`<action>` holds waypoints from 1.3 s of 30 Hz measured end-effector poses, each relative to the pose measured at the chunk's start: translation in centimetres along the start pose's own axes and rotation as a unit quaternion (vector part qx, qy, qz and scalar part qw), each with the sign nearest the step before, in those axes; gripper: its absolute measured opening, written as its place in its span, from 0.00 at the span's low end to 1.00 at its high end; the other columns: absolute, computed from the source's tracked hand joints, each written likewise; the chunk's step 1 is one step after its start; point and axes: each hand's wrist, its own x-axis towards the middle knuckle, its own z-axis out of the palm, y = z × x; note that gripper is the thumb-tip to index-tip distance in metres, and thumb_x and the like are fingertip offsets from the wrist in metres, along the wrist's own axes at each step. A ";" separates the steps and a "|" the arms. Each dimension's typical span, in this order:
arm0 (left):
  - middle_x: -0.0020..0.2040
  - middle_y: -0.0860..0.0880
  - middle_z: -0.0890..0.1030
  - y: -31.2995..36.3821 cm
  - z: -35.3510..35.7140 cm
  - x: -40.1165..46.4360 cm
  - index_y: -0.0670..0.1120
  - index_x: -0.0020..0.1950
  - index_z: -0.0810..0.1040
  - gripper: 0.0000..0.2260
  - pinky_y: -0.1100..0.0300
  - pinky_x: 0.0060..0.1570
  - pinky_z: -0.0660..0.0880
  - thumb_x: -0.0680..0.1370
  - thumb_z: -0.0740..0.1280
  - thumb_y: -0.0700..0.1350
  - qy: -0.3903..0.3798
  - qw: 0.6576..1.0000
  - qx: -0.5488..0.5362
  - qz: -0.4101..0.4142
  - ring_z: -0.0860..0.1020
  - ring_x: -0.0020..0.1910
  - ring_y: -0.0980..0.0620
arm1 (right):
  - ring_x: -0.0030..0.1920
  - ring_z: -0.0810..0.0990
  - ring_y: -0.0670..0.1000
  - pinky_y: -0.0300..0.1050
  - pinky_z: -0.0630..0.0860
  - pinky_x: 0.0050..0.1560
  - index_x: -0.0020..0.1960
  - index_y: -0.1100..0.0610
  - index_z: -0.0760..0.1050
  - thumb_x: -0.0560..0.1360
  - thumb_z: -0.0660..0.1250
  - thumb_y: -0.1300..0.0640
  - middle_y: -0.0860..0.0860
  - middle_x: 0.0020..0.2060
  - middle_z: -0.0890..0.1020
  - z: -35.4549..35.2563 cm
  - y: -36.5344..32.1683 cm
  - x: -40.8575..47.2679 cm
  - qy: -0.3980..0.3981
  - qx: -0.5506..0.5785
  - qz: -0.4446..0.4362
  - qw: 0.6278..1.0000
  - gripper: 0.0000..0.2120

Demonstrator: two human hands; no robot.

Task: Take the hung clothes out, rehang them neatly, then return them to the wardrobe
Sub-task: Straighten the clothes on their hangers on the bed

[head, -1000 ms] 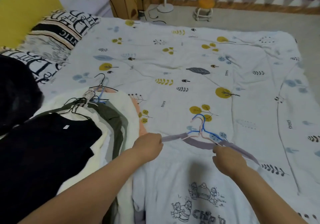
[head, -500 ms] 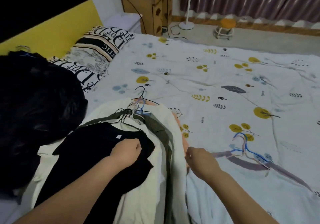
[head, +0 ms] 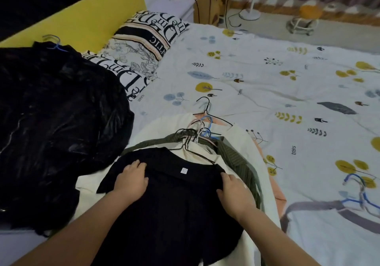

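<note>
On the bed point(head: 267, 76), a person's left hand point(head: 131, 180) and right hand point(head: 235, 191) lie flat, fingers extended, on the shoulders of a black top point(head: 174, 204), gripping nothing. The top crowns a pile of hangered clothes point(head: 236, 156) just right of a black jacket point(head: 51, 132).

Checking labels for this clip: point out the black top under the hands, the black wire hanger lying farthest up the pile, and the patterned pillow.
black top point(head: 178, 200), head view, chest panel.
black wire hanger point(head: 207, 109), head view, hook stem.
patterned pillow point(head: 152, 33), head view, lettered face.
</note>
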 end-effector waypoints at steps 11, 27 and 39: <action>0.70 0.47 0.65 -1.6 1.7 8.4 0.45 0.72 0.61 0.18 0.48 0.65 0.65 0.82 0.53 0.45 -0.002 1.000 -0.005 -0.016 0.65 0.69 0.46 | 0.57 0.74 0.56 0.47 0.69 0.54 0.61 0.59 0.69 0.80 0.57 0.55 0.56 0.57 0.76 0.4 -1.1 4.0 0.039 0.115 0.098 0.988 0.12; 0.32 0.48 0.76 -1.7 -6.7 2.4 0.42 0.45 0.74 0.07 0.53 0.46 0.68 0.76 0.67 0.46 0.230 0.958 -0.150 0.079 0.75 0.36 0.45 | 0.36 0.73 0.47 0.44 0.64 0.35 0.38 0.52 0.66 0.77 0.60 0.52 0.47 0.33 0.75 -4.8 -3.2 -2.3 0.209 0.209 0.042 0.954 0.10; 0.38 0.45 0.83 1.2 -19.2 -10.8 0.42 0.41 0.83 0.03 0.48 0.49 0.71 0.73 0.70 0.41 0.400 0.893 -0.161 0.129 0.80 0.41 0.42 | 0.35 0.72 0.44 0.36 0.63 0.34 0.35 0.46 0.66 0.75 0.62 0.56 0.45 0.30 0.73 -14.4 -4.3 -11.7 0.320 0.248 -0.082 0.911 0.11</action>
